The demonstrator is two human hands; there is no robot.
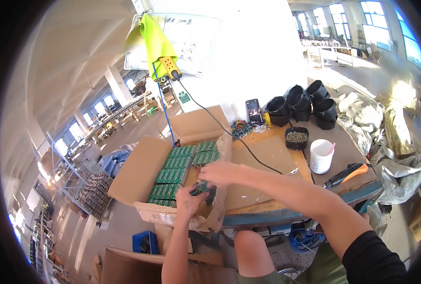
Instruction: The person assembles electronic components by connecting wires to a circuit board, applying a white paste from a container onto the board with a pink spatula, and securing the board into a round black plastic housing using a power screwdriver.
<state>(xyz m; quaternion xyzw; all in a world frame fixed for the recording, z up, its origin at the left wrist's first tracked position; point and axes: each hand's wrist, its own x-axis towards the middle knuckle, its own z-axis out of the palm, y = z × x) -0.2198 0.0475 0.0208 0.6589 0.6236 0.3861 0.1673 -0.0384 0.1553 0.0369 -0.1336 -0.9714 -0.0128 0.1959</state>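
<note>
An open cardboard carton (160,216) stands on the left end of the workbench, with rows of small green boxes (170,176) packed inside. Over its right half, where the rows leave a gap, my two hands meet. My left hand (189,200) is closed round a small dark green item (200,188), partly covered by the fingers. Just above it, my right hand (218,173) reaches in from the right with its fingers bent together. What those fingertips hold is hidden. Further green boxes (206,152) lie beyond my right hand at the carton's far side.
A black cable (248,147) crosses the bench. At the right are a power tool with an orange handle (346,175), a white tub (320,158), a black cup of small parts (296,137) and stacked black cups (299,100). A phone (254,112) stands at the back.
</note>
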